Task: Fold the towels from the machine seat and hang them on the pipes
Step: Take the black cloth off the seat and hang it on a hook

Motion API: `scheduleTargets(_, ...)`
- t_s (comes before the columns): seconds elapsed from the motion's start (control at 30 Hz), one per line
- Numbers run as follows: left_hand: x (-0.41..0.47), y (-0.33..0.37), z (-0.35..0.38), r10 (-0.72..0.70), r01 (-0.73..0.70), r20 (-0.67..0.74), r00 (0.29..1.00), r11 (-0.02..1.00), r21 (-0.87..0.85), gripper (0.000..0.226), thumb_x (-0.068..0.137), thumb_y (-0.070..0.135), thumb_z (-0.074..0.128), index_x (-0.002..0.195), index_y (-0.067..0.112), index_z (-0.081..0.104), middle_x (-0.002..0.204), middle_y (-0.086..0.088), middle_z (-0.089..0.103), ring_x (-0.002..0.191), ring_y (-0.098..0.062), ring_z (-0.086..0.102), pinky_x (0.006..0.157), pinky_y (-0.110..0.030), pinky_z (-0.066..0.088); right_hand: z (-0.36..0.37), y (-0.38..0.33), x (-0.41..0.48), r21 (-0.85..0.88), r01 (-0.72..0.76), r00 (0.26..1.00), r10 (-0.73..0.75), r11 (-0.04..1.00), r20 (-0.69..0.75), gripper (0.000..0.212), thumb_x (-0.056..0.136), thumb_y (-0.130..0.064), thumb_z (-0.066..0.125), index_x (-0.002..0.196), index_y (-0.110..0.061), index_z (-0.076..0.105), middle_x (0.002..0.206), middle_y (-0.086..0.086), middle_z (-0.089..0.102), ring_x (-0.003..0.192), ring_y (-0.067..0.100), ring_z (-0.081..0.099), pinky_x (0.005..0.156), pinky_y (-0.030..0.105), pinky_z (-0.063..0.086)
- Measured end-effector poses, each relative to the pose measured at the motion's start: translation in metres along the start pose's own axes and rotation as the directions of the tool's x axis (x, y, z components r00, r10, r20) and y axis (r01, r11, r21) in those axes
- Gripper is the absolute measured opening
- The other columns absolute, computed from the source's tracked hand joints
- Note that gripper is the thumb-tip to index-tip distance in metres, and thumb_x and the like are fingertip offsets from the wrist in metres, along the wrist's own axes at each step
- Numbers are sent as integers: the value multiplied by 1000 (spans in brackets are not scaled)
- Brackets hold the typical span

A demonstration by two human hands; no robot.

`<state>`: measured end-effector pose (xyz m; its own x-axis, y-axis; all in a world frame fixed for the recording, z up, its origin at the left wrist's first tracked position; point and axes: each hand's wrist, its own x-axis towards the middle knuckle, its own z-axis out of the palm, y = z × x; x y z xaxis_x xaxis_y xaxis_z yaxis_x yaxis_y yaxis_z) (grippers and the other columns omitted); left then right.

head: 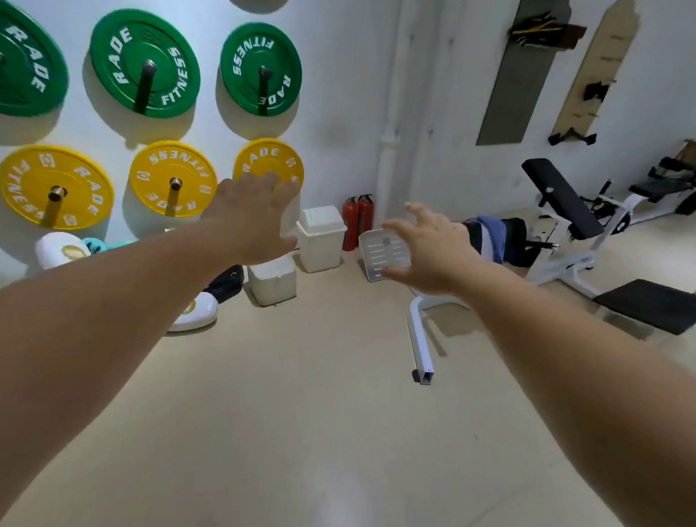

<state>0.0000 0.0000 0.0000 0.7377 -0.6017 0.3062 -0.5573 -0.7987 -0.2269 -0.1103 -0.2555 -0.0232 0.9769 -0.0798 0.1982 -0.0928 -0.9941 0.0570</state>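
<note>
Both arms outstretched, left hand [255,217] and right hand [432,254] spread, empty.

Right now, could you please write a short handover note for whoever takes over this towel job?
Left grip: open, empty, raised in front of the yellow plates.
Right grip: open, empty, stretched towards the machine.
Towels: a blue and white bundle lies on the machine, beyond the right grip; how many, I cannot tell.
Pipes: white, running up the wall corner, nothing hanging on them.
Done: nothing visible.
Left: pick up the towels, fold each one, hang them on the pipes.
</note>
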Motion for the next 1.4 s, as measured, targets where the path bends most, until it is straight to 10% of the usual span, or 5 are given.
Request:
scheduleTargets(0.47, 194, -27, 141, 117, -70, 179, 977, 966, -249, 77, 85, 58, 61, 149, 22, 38, 144, -7, 51, 129, -33, 50, 98, -49, 49, 101, 48, 147, 82, -299, 941, 280, 951, 191, 78, 84, -69, 60, 151, -42, 30, 166, 4, 18, 146, 32, 31, 116, 56, 28)
scheduleTargets(1.4, 704, 254, 373, 286, -116, 362, 887, 898, -424, 79, 87, 57, 61, 154, 26, 31, 152, -5, 43, 136, -33, 44, 105, -47, 45, 306, 510, 462, 260, -543, 806, 408, 799, 429, 72, 87, -60, 63, 150, -36, 37, 162, 3, 23, 143, 31, 35, 113, 50, 35)
